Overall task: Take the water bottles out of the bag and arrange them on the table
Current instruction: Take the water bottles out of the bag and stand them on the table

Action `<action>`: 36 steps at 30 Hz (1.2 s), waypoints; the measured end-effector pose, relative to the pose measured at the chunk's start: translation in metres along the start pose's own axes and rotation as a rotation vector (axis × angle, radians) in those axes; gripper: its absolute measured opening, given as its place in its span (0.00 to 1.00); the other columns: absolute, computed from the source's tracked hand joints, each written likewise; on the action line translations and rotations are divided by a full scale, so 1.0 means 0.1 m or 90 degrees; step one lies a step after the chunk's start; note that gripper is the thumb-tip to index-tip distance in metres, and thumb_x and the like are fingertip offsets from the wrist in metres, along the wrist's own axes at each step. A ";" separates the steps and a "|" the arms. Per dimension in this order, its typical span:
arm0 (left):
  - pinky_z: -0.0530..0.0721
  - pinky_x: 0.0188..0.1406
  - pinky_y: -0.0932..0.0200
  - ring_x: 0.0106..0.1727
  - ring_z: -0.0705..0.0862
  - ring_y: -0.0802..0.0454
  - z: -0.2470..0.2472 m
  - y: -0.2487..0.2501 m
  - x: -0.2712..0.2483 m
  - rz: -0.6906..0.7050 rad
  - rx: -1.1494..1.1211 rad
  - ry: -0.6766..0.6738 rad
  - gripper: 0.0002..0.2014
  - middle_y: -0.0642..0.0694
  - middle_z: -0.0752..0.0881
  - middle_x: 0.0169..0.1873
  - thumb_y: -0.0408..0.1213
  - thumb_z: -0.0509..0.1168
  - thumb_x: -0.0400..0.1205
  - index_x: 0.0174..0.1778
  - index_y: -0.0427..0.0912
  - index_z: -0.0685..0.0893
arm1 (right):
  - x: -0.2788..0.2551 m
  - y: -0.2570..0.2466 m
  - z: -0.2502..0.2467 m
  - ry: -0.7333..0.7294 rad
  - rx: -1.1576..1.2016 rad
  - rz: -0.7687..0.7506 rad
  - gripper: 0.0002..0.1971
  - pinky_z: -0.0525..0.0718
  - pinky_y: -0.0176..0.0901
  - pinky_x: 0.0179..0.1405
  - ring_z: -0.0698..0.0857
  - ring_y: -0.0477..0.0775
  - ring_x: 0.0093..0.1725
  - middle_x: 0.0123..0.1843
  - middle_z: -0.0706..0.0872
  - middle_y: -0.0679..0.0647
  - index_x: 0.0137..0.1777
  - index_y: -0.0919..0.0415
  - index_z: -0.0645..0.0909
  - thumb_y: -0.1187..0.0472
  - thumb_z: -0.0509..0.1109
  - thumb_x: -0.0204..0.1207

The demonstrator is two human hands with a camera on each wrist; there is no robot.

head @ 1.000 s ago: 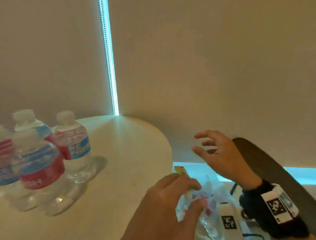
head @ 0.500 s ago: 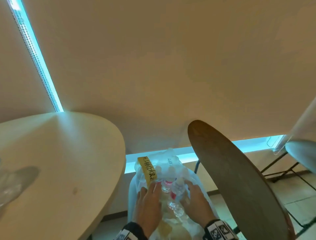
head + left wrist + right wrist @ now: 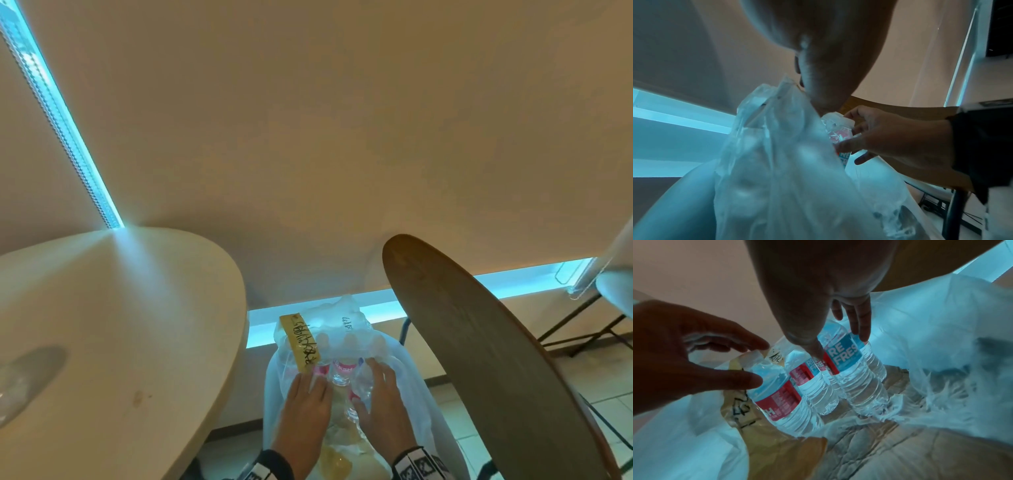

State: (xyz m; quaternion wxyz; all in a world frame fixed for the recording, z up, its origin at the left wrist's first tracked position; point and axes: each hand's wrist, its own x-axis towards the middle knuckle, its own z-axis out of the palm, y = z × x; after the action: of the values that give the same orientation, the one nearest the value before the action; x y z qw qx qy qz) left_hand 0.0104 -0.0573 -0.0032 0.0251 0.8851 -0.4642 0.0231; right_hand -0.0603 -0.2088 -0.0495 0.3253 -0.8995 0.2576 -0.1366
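Reaching w/ 2 hands, 4 bottles, 1 bag

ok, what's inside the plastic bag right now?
Inside the plastic bag: several upright water bottles with red-and-blue labels, both hands reaching in. The exact count is unclear, since the right hand and the bag film cover some. Yellowish tape sits on the inner wrap.

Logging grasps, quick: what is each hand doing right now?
Left hand: open, fingers reaching for a water bottle in the bag.
Right hand: open, fingers spread over the bottles.
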 end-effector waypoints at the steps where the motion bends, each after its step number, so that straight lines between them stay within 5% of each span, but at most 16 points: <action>1: 0.88 0.57 0.47 0.53 0.90 0.44 0.03 0.00 -0.01 0.024 -0.010 -0.001 0.34 0.45 0.91 0.48 0.31 0.87 0.48 0.52 0.43 0.90 | -0.01 0.03 0.03 0.013 0.029 -0.008 0.32 0.85 0.47 0.59 0.80 0.55 0.68 0.75 0.71 0.50 0.77 0.48 0.62 0.54 0.73 0.77; 3: 0.88 0.57 0.54 0.51 0.90 0.49 0.04 0.03 -0.04 0.037 -0.066 -0.039 0.34 0.49 0.90 0.48 0.37 0.86 0.53 0.56 0.45 0.87 | -0.02 0.06 0.07 0.019 0.073 0.012 0.30 0.82 0.46 0.59 0.81 0.54 0.65 0.68 0.74 0.48 0.73 0.51 0.63 0.53 0.75 0.75; 6: 0.73 0.73 0.48 0.68 0.80 0.42 0.07 0.07 -0.05 -0.014 -0.111 -0.143 0.29 0.43 0.77 0.69 0.46 0.70 0.77 0.73 0.45 0.71 | -0.02 0.08 0.12 0.006 0.096 0.047 0.30 0.81 0.51 0.65 0.80 0.55 0.66 0.68 0.76 0.49 0.70 0.50 0.62 0.53 0.76 0.75; 11: 0.66 0.76 0.36 0.76 0.72 0.32 0.14 0.15 -0.08 -0.033 -0.052 -0.252 0.30 0.38 0.72 0.75 0.49 0.66 0.81 0.77 0.43 0.67 | -0.05 0.15 0.11 0.020 0.131 0.074 0.29 0.85 0.52 0.60 0.83 0.52 0.62 0.63 0.80 0.46 0.65 0.41 0.63 0.51 0.78 0.73; 14: 0.72 0.73 0.48 0.73 0.76 0.43 0.08 0.11 -0.12 -0.100 -0.204 -0.155 0.26 0.45 0.77 0.72 0.54 0.62 0.82 0.74 0.47 0.72 | -0.10 0.09 0.01 0.042 0.145 0.078 0.28 0.83 0.49 0.60 0.83 0.52 0.61 0.64 0.81 0.47 0.67 0.45 0.67 0.52 0.78 0.72; 18: 0.81 0.60 0.63 0.59 0.84 0.59 -0.33 0.12 -0.15 -0.179 -0.467 -0.023 0.20 0.53 0.85 0.64 0.58 0.66 0.77 0.63 0.55 0.82 | -0.22 -0.02 -0.32 0.089 0.163 0.089 0.29 0.86 0.52 0.57 0.86 0.52 0.57 0.57 0.85 0.41 0.60 0.37 0.70 0.49 0.83 0.65; 21: 0.86 0.51 0.65 0.47 0.88 0.64 -0.78 0.21 -0.27 -0.192 -0.499 0.053 0.19 0.60 0.88 0.56 0.62 0.66 0.75 0.58 0.58 0.83 | -0.27 -0.30 -0.69 0.103 0.177 0.059 0.29 0.90 0.53 0.56 0.86 0.47 0.55 0.57 0.84 0.33 0.57 0.34 0.70 0.47 0.85 0.64; 25: 0.76 0.35 0.77 0.35 0.82 0.66 -1.52 0.34 -0.50 -0.195 -0.424 0.121 0.21 0.64 0.82 0.45 0.65 0.62 0.77 0.61 0.60 0.81 | -0.28 -0.79 -1.30 0.139 0.115 -0.044 0.31 0.90 0.52 0.58 0.84 0.47 0.54 0.57 0.77 0.28 0.59 0.27 0.66 0.39 0.80 0.62; 30: 0.84 0.39 0.60 0.35 0.85 0.53 -2.27 0.36 -0.85 -0.231 -0.318 0.243 0.28 0.52 0.90 0.36 0.73 0.50 0.70 0.54 0.60 0.79 | -0.30 -1.56 -1.95 0.170 0.117 -0.221 0.31 0.82 0.33 0.47 0.86 0.36 0.47 0.53 0.78 0.19 0.59 0.24 0.67 0.39 0.80 0.59; 33: 0.86 0.33 0.51 0.28 0.83 0.48 -2.67 0.29 -1.02 -0.272 -0.275 0.331 0.24 0.47 0.85 0.26 0.72 0.51 0.72 0.47 0.58 0.77 | -0.31 -1.95 -2.14 0.159 0.213 -0.299 0.30 0.90 0.44 0.48 0.91 0.43 0.50 0.55 0.89 0.34 0.63 0.35 0.74 0.45 0.82 0.61; 36: 0.86 0.34 0.50 0.29 0.84 0.47 -2.98 0.15 -1.20 -0.317 -0.198 0.385 0.24 0.48 0.85 0.26 0.72 0.49 0.74 0.43 0.57 0.77 | -0.30 -2.32 -2.18 0.136 0.276 -0.377 0.30 0.93 0.47 0.43 0.92 0.47 0.49 0.56 0.89 0.41 0.64 0.38 0.75 0.47 0.82 0.63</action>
State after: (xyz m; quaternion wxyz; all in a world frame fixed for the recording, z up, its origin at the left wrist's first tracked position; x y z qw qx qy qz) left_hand -0.0750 0.0520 0.2872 0.2981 0.9093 -0.2060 0.2047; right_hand -0.0889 -0.1523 0.2640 0.4258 -0.8261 -0.0160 -0.3689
